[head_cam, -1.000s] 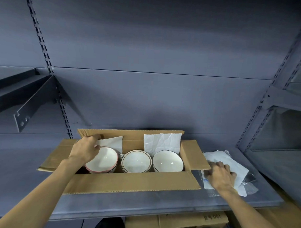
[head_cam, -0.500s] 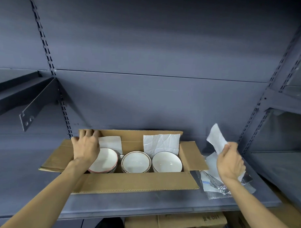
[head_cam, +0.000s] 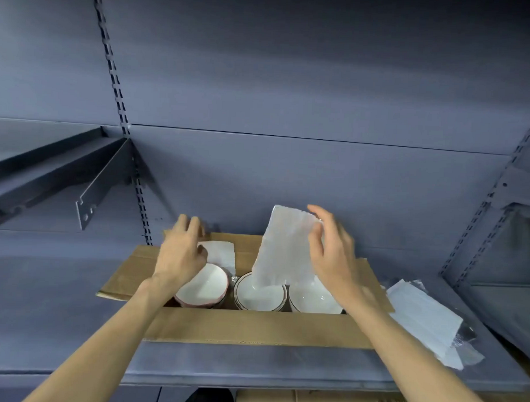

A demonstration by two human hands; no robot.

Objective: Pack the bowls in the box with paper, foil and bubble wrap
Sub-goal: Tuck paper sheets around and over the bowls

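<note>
Right hand (head_cam: 334, 257) is pinching paper sheet (head_cam: 283, 249), hanging long-axis down above box (head_cam: 253, 326) centre; left hand (head_cam: 181, 252), loosely curled, is touching its back flap.

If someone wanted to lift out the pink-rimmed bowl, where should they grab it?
Probably pinch the near rim of the pink-rimmed bowl from above: it sits upright, open side up, close beside the middle bowl inside the box, leaving its sides hard to reach.
</note>
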